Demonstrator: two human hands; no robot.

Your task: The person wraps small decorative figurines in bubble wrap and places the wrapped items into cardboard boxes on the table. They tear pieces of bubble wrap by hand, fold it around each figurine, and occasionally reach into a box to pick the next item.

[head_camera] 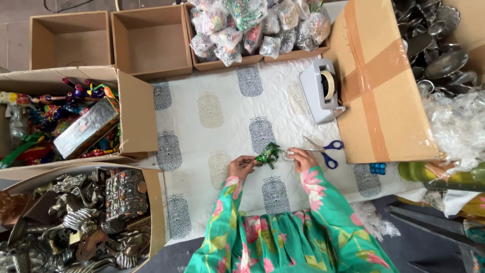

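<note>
A white quilted cloth with grey printed motifs [227, 108] covers the work surface and carries the work. A large taped brown cardboard carton [381, 86] lies over its right edge; two empty open cardboard boxes [108, 40] and a box of small clear plastic packets of coloured pieces [255, 28] line its far edge. Off the left edge stand an open box of brightly painted figurines [60, 119] and a box of dark metal figurines [76, 217]. A grey desktop tape dispenser [322, 91] sits near the far right corner, against the carton, within reach. Blue-handled scissors [326, 149] lie just beside the right hand [302, 159]. Near the cloth's near edge, at its middle, the small glittery green animal figurine [268, 154] is held between both hands just above the cloth, likely so it can be steadied from two sides. The left hand [241, 166] is curled, fingertips pinching the figurine's left end. The right hand is partly closed at the figurine's right end, over something small and clear; what it is cannot be told. Nothing obstructs the hands.
</note>
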